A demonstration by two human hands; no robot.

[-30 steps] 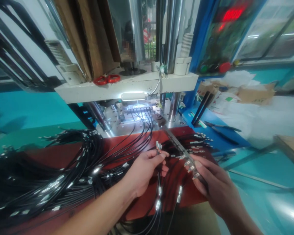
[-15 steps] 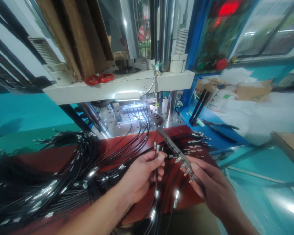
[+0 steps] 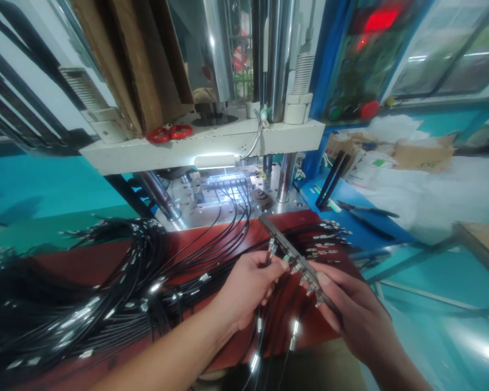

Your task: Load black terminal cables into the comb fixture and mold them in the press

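My left hand point(image 3: 250, 288) pinches a black cable point(image 3: 260, 320) near its end, and a small metal connector point(image 3: 272, 245) sticks up above the fingers. That connector is close against a long dark metal bar point(image 3: 283, 241); whether it touches cannot be made out. My right hand point(image 3: 346, 304) grips the lower end of this bar, which slants up and to the left. Several metal terminals point(image 3: 308, 279) sit in a row along the bar's left edge. Cables with shiny sleeves point(image 3: 294, 331) hang below the hands.
A large bundle of black cables point(image 3: 65, 309) covers the left of the red-brown table point(image 3: 195, 239). Behind stands a press with a white plate point(image 3: 212, 144), red-handled scissors point(image 3: 169, 133) on it, and cables running into its lit mould point(image 3: 226, 187). Pliers point(image 3: 367, 217) lie right on a blue surface.
My left hand has moved slightly right and up, bringing the cable's connector up to the bar. My right hand and the bar have hardly moved.
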